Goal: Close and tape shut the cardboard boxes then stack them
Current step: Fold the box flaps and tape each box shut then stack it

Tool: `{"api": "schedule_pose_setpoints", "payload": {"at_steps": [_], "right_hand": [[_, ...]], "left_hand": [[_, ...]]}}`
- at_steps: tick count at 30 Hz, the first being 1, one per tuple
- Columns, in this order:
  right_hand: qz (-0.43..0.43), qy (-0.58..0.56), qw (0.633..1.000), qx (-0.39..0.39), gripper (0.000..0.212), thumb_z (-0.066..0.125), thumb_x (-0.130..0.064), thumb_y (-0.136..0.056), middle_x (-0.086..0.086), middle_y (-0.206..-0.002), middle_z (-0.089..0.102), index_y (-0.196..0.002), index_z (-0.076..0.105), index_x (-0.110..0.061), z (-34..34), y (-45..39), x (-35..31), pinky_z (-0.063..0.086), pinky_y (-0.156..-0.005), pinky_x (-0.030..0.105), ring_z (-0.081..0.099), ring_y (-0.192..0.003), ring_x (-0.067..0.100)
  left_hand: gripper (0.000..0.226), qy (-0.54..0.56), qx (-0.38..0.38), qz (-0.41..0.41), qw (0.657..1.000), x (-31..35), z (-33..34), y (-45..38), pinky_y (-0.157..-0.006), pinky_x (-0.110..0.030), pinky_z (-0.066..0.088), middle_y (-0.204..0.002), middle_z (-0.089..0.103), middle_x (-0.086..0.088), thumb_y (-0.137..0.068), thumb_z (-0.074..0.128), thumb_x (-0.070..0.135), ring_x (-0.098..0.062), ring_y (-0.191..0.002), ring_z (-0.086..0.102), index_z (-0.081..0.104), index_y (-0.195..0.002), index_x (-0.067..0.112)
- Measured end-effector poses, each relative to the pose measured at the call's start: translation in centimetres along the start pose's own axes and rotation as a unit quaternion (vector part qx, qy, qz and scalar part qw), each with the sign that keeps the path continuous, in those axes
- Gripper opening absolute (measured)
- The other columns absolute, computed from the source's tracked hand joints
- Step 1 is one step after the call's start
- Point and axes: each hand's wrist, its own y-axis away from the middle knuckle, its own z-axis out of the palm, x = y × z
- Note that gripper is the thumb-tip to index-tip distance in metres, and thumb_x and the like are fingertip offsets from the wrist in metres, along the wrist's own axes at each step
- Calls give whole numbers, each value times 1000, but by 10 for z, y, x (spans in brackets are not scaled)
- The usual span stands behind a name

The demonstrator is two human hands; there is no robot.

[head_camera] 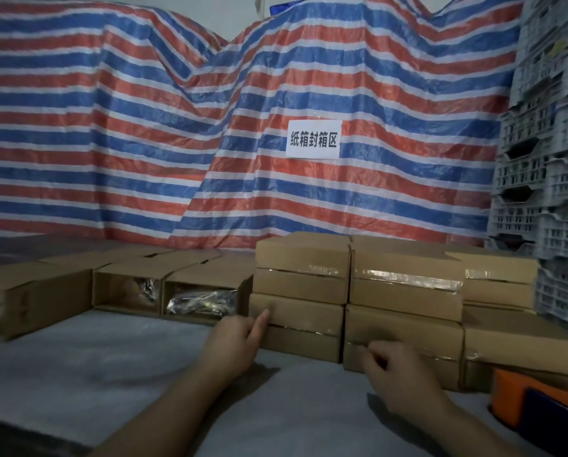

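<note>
Head view. Taped boxes [348, 291] stand two high toward the table's [111, 357] back right, seams facing the person. Two open boxes [167, 291] lie on their sides just left of that stack, mouths toward the person, shiny bagged contents showing, long axes running left-right along the table's back edge. More boxes sit further left, blurred.

Left hand [236, 341] reaches forward; index finger straight, tip touching the lower-left stacked box at its left corner, other fingers loosely curled, holding nothing. The nearer open box lies just left of that fingertip, almost touching the stack.

Right hand [394, 371] is at the front face of the next lower box, fingers loosely bent, tips against or very near the cardboard; whether it pinches anything I cannot tell.

Tape gun [539, 404], orange, rests at the table's right edge, near the right hand.

Judgement: the next unsealed box is the left hand's reach; the tape gun is the right's.
</note>
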Motion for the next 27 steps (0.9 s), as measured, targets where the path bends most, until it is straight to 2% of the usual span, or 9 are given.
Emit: {"api": "schedule_pose_setpoints", "payload": {"at_steps": [4,7,10,14,17,19,22,25,27], "right_hand": [[-5,24,1000,13,47,56,-30,-101,-7,-52,56,-56,57,-14,0,3,2,38,-47,23,51,-48,7],[-29,78,996,16,47,57,-32,-100,-16,-59,60,-54,54,-21,0,2,-9,39,-46,21,56,-53,7],[-82,94,992,17,47,58,-30,-100,-21,-62,58,-54,48,-26,10,-13,-42,38,-48,19,54,-55,4],[-158,9,987,24,35,58,-29,-97,-12,-64,57,-63,53,-28,46,-49,-117,39,-53,17,55,-64,3],[-201,-33,979,0,18,59,-29,-97,-12,-81,63,-79,62,-29,90,-79,-175,48,-70,23,59,-78,2],[-222,-49,974,-25,9,58,-32,-98,-13,-96,64,-97,67,-27,122,-96,-206,50,-81,27,59,-91,5],[-247,-33,967,-58,29,56,-37,-98,-2,-115,62,-119,64,-18,171,-118,-240,49,-93,35,56,-106,17],[-253,2,962,-99,45,50,-47,-98,2,-127,57,-132,55,-17,216,-136,-265,46,-100,42,54,-117,23],[-251,11,959,-128,63,46,-54,-98,3,-148,46,-150,36,-21,243,-146,-275,37,-113,46,43,-135,25]], "left_hand": [[35,-13,29,40,999,2,-4,5,-62,-37,52,-61,55,8,-99,50,42,-4,-57,53,57,-67,29],[17,-29,14,47,998,11,-11,5,-71,-35,52,-80,59,7,-100,50,33,-12,-75,58,59,-87,30],[39,-87,41,49,994,14,-34,-3,-62,-35,46,-70,58,4,-103,39,43,-21,-70,60,56,-73,24],[69,-131,88,-15,987,-8,-93,-13,-67,-33,52,-66,65,-1,-101,20,57,-18,-65,63,65,-70,16],[59,-240,119,10,963,-51,-141,-20,-75,-36,50,-76,66,-3,-102,22,53,-20,-75,63,65,-80,20],[39,-306,136,0,942,-88,-172,-25,-88,-37,47,-105,67,-4,-101,33,44,-23,-98,61,65,-105,22],[43,-362,130,-46,922,-146,-215,-34,-103,-42,38,-137,52,-3,-95,48,35,-24,-124,49,49,-136,25],[60,-393,153,-99,901,-196,-252,-38,-108,-46,36,-142,46,-3,-86,63,28,-24,-131,43,40,-141,27],[68,-404,165,-127,891,-224,-273,-40,-109,-48,36,-142,44,-3,-82,68,24,-26,-131,43,37,-142,29]]}}
